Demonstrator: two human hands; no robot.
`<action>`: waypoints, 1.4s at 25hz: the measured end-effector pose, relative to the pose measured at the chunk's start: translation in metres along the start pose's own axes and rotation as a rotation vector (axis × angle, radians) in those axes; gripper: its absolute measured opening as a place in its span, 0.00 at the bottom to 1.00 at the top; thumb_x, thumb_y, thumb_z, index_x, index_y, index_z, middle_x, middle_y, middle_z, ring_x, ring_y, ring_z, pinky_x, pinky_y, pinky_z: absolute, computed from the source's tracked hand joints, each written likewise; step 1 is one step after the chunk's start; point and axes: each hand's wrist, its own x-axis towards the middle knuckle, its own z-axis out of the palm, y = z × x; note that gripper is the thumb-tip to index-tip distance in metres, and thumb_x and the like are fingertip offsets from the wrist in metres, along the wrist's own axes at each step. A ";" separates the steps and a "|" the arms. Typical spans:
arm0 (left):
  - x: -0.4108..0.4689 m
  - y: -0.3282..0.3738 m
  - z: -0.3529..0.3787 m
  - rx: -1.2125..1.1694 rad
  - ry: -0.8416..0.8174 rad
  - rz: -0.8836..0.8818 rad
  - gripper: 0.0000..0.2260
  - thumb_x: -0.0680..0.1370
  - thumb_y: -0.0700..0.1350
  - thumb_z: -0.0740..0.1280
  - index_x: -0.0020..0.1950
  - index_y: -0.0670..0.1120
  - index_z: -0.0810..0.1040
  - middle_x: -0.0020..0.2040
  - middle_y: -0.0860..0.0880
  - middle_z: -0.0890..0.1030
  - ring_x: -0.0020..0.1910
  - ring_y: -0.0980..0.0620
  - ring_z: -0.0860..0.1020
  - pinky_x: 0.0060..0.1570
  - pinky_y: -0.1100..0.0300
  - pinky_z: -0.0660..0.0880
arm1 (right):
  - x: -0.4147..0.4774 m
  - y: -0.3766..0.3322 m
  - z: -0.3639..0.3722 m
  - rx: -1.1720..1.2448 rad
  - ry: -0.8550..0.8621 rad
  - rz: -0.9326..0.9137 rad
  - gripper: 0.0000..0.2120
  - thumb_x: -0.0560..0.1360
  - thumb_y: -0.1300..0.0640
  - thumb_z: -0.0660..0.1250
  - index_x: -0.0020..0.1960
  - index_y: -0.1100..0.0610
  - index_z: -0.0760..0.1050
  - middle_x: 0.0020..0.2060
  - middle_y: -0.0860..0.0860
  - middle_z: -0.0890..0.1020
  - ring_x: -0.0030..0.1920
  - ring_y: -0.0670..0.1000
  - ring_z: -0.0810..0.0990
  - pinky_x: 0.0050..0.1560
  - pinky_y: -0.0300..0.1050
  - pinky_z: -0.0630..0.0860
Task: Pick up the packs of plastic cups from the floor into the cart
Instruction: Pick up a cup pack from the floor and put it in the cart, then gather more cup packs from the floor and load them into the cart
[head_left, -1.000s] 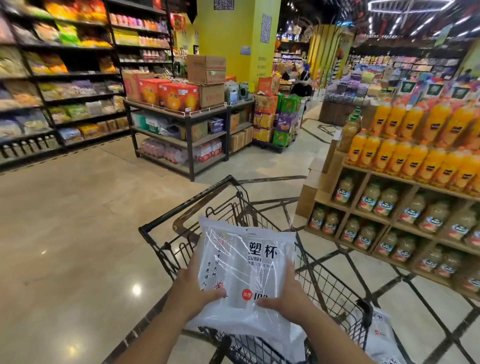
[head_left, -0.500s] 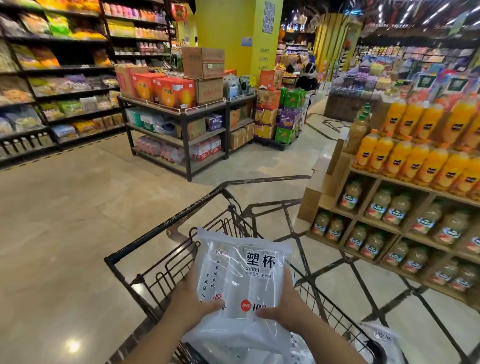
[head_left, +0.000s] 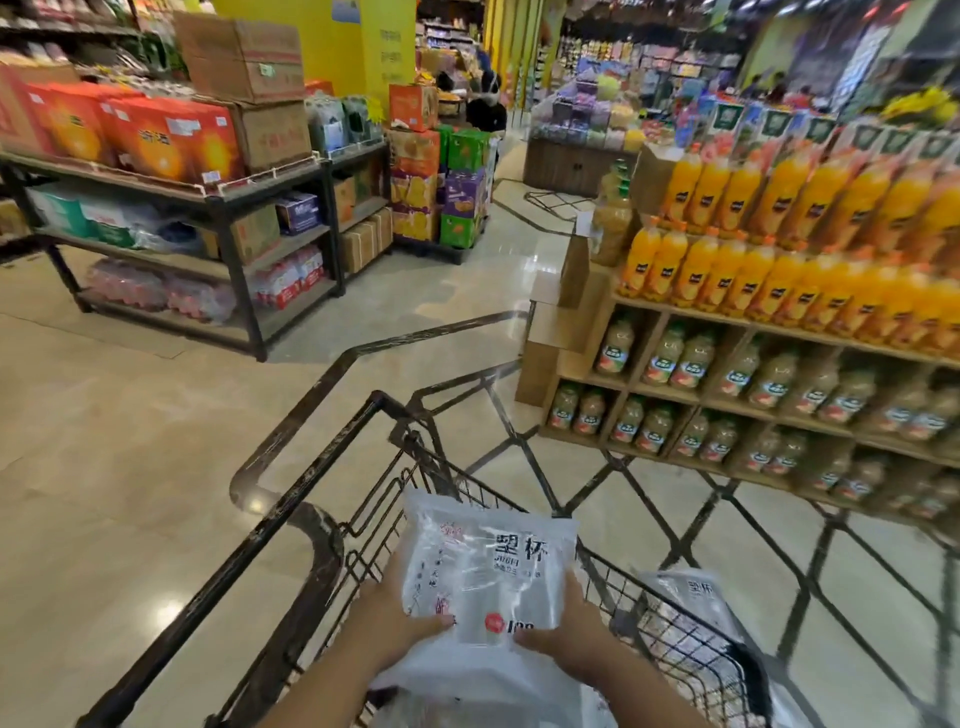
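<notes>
A clear pack of plastic cups (head_left: 485, 571) with black lettering is held over the black wire cart (head_left: 311, 488) at the bottom centre. My left hand (head_left: 389, 618) grips its left edge and my right hand (head_left: 576, 642) grips its right edge. Another pack of cups (head_left: 691, 603) lies on the floor just outside the cart's right side. Crumpled clear plastic (head_left: 498, 696) shows inside the cart under the held pack; what it is cannot be told.
A wooden shelf of orange juice bottles (head_left: 779, 270) stands close on the right. A dark metal rack (head_left: 223, 208) with boxes and bottled water stands at the left back. Stacked cartons (head_left: 441, 182) and a person (head_left: 485, 104) are farther down the aisle.
The pack and both hands have sunk lower in view, closer to the cart basket. The view has swung left and down, bringing the floor pack on the right into sight.
</notes>
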 end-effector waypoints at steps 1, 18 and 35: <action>0.005 -0.002 -0.001 0.003 -0.023 0.031 0.56 0.67 0.61 0.80 0.77 0.73 0.38 0.66 0.45 0.71 0.61 0.46 0.74 0.64 0.50 0.72 | -0.002 -0.001 0.005 0.005 0.013 0.014 0.76 0.50 0.26 0.80 0.82 0.46 0.37 0.76 0.59 0.65 0.73 0.60 0.69 0.70 0.55 0.70; 0.043 0.059 0.042 0.534 -0.215 0.592 0.50 0.68 0.70 0.72 0.82 0.62 0.48 0.83 0.53 0.54 0.81 0.47 0.55 0.76 0.44 0.60 | -0.066 0.041 0.010 0.016 0.398 0.232 0.44 0.78 0.38 0.67 0.84 0.50 0.48 0.81 0.55 0.52 0.79 0.58 0.61 0.76 0.55 0.62; -0.134 0.195 0.334 0.815 -0.590 1.048 0.49 0.70 0.71 0.70 0.83 0.59 0.47 0.83 0.51 0.53 0.81 0.47 0.54 0.78 0.48 0.58 | -0.318 0.345 -0.010 0.389 0.737 0.664 0.54 0.68 0.22 0.62 0.83 0.50 0.48 0.81 0.54 0.51 0.79 0.57 0.60 0.74 0.55 0.65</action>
